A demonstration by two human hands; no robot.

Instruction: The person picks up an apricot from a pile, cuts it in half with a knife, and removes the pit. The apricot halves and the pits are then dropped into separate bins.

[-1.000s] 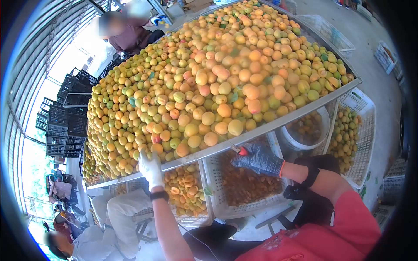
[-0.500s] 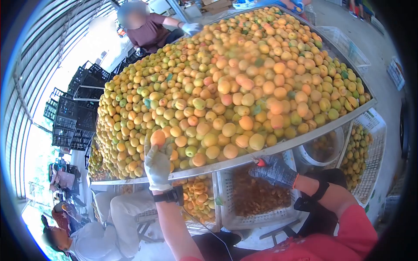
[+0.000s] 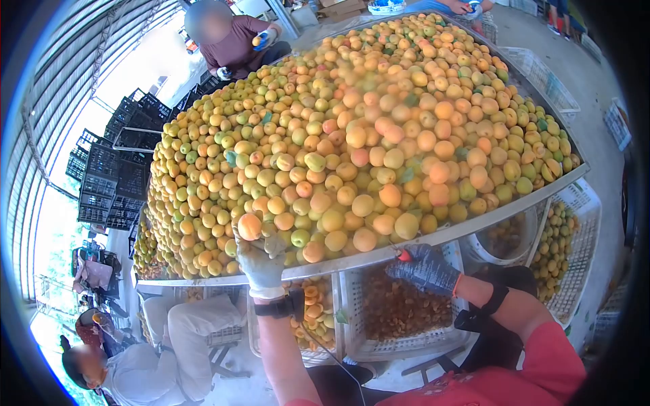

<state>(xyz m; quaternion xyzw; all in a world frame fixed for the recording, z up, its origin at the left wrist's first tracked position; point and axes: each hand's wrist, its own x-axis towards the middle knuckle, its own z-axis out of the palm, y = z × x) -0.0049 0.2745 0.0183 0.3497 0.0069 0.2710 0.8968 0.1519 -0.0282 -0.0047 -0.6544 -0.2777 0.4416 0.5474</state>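
Observation:
My left hand (image 3: 263, 265), in a whitish glove, is closed around an orange apricot (image 3: 249, 227) just above the near edge of the heaped apricots (image 3: 325, 159). My right hand (image 3: 430, 271) wears a dark grey glove and sits just outside the metal table rim (image 3: 379, 255). It grips a red-handled tool (image 3: 404, 256) with a thin metal tip pointing toward the fruit; the glove hides much of the handle. Beneath that hand is a white crate (image 3: 352, 345) of brown pits. Left of it, another crate holds halved apricots (image 3: 315, 304).
A white bucket (image 3: 504, 257) and a crate of greenish fruit (image 3: 552, 237) stand under the table at right. Across the heap sits a person (image 3: 233, 44); another person (image 3: 145, 369) sits at lower left. Black crates (image 3: 108, 176) are stacked at left.
My left hand has shifted slightly right and down with the apricot. My right hand has hardly moved. The person across the heap has drawn a gloved hand back, now holding something yellow.

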